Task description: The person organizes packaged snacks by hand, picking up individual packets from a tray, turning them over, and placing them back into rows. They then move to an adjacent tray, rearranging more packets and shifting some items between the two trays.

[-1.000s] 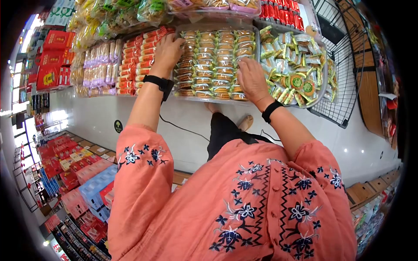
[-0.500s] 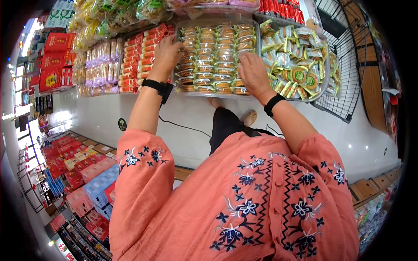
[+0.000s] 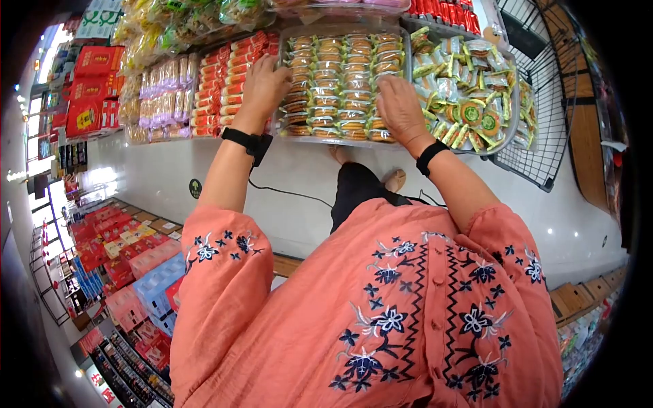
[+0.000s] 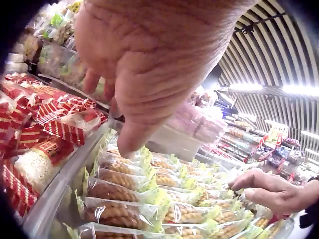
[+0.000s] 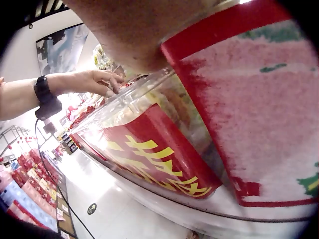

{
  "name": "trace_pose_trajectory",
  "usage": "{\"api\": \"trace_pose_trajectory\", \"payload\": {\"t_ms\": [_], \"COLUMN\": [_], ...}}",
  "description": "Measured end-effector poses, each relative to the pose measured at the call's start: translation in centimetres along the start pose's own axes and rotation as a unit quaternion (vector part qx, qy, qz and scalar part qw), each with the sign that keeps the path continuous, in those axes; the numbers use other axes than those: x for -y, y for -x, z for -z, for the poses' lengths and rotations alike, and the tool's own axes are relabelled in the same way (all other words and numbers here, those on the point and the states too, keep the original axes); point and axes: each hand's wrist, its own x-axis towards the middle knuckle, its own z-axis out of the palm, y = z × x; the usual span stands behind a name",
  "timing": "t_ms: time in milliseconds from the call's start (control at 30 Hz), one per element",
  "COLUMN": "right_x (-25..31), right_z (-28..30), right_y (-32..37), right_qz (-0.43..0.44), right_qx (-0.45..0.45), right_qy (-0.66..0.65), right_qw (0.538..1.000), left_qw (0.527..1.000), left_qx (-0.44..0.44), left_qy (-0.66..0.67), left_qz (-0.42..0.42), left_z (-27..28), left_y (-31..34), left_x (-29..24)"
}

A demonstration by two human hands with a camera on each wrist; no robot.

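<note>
A clear bin holds rows of wrapped round cookies (image 3: 326,85). At its left side the left hand (image 3: 265,88) lies over the edge beside red-wrapped snacks (image 3: 228,78); in the left wrist view this hand (image 4: 144,74) has its thumb down at the cookie packets (image 4: 119,194), its fingers partly hidden. Over the bin's right side the right hand (image 3: 403,112) rests with fingers slightly bent, touching or just above the packets. No packet is seen held in either hand. In the right wrist view, the right fingers are out of sight.
To the right is a bin of loose green-wrapped packets (image 3: 469,92), then a black wire cart (image 3: 544,129). Bagged snacks (image 3: 197,24) lie behind at the left. A red and yellow label (image 5: 159,154) covers the bin's front. Red boxes (image 3: 88,88) stand far left.
The bins have shifted slightly up and right in the head view. The right hand's fingers have moved slightly along the bin's right side; the left hand stays near the left edge.
</note>
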Motion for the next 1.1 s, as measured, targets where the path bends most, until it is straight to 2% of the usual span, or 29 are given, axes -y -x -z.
{"api": "trace_pose_trajectory", "payload": {"t_ms": [333,633,733,833,967,1067,1100], "right_x": [-0.1,-0.2,-0.1,-0.2,-0.6,-0.6,-0.8], "right_z": [-0.2,-0.2,-0.3,-0.2,-0.4,-0.5,-0.7], "right_y": [0.1,0.1,0.0,0.2,0.3,0.3,0.3], "right_qz": [0.002,0.000,0.002,0.006,0.003,-0.005,-0.011], "right_qx": [-0.006,-0.002,-0.005,-0.010,-0.012,-0.009,-0.005], "right_qy": [0.027,0.030,0.028,0.011,0.003,-0.013,-0.020], "right_qw": [1.000,1.000,1.000,1.000,1.000,1.000,1.000], "left_qw": [0.998,1.000,1.000,1.000,0.999,0.994,0.989], "left_qx": [0.009,-0.001,0.026,0.023,0.001,-0.023,-0.006], "left_qy": [-0.066,-0.014,0.004,-0.020,0.030,0.100,0.144], "left_qz": [-0.020,-0.001,0.005,0.000,0.036,0.028,0.030], "left_z": [-0.2,0.7,1.7,1.4,1.8,2.4,3.1], "left_y": [2.4,3.3,4.3,5.4,5.5,5.5,5.3], "left_x": [-1.7,-2.4,-3.6,-4.2,-5.7,-8.3,-9.5]}}
